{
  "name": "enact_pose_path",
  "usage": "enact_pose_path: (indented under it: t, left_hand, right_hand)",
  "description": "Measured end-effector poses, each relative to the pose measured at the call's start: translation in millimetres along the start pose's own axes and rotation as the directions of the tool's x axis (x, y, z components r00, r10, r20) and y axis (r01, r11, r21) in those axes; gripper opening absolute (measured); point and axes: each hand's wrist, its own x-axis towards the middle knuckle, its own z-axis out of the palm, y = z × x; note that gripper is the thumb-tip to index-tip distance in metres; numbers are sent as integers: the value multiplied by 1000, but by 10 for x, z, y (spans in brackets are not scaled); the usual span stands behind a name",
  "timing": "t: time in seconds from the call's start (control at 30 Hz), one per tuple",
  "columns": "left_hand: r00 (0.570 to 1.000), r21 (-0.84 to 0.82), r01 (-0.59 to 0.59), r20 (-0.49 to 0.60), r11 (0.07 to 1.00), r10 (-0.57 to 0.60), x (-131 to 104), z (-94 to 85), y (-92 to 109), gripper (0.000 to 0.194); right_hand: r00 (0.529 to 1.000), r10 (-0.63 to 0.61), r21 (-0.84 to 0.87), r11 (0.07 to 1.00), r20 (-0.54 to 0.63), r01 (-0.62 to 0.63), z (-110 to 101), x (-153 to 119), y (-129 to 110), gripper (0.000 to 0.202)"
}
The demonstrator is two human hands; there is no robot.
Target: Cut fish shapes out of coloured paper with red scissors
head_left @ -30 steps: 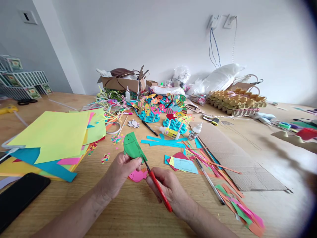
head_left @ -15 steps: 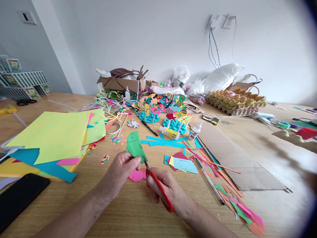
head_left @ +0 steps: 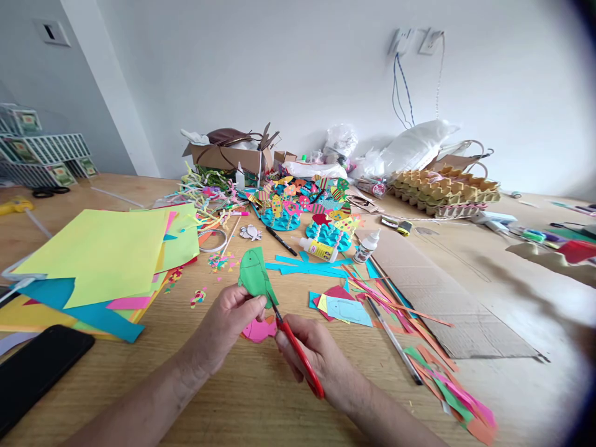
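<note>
Head view: green paper (head_left: pixel 252 273), bearing a drawn fish outline, is held up over the near half of the table (head_left: pixel 209 403), roughly midway along the far edge, which runs beside the wall (head_left: pixel 279 74); near edge out of frame. Left hand (head_left: pixel 237 313) closed in a pinch on the paper's lower part, thumb on the near face, remaining fingers curled beneath. Right hand (head_left: pixel 311 354) closed round the handles of the red scissors (head_left: pixel 302 357); blades point up and away, meeting the paper's lower right part just beside the left thumb. Exact blade opening: cannot tell. Pink paper fish (head_left: pixel 257 331) lies on the table between the hands. Technique, judged: short bites suit the narrow tail area; best to steer by rotating the paper with the left hand, scissors direction nearly constant, blade just outside the drawn line. Left thumb sits close to the cut, so a regrip higher on the sheet is advisable before going further round. Light pinch suffices; a hard one would crease it. Pose: forearms converge from the lower left and lower right, wrists raised and only mildly bent, hands close together but apart.
</note>
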Motion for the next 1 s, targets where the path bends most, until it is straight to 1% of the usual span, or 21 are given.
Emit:
enact_pose_path:
  t: [0.2,0.43,0.63,0.87,1.0]
  left_hand:
    - [1000,-14,24,8,1000,-24,4,-25,6,22]
    - [999,-53,52,1,997,-52,-4,-9,23,21]
    - [999,-81,16,33,997,-13,4,-32,13,20]
    - [1000,-23,3,16,1000,-3,28,-31,9,17]
    - [1000,-8,17,19,1000,-16,24,-13,2,19]
  right_hand:
    - [1000,-4,-54,999,-29,2,6,5,-2,41]
    - [999,-25,-86,996,-44,21,13,25,50,43]
    - [998,-24,-82,996,-55,20,21,29,70,42]
    - [1000,-2,-60,998,-5,2,-6,17,-19,42]
    - [1000,-1,-65,998,-8,1,-14,15,-25,40]
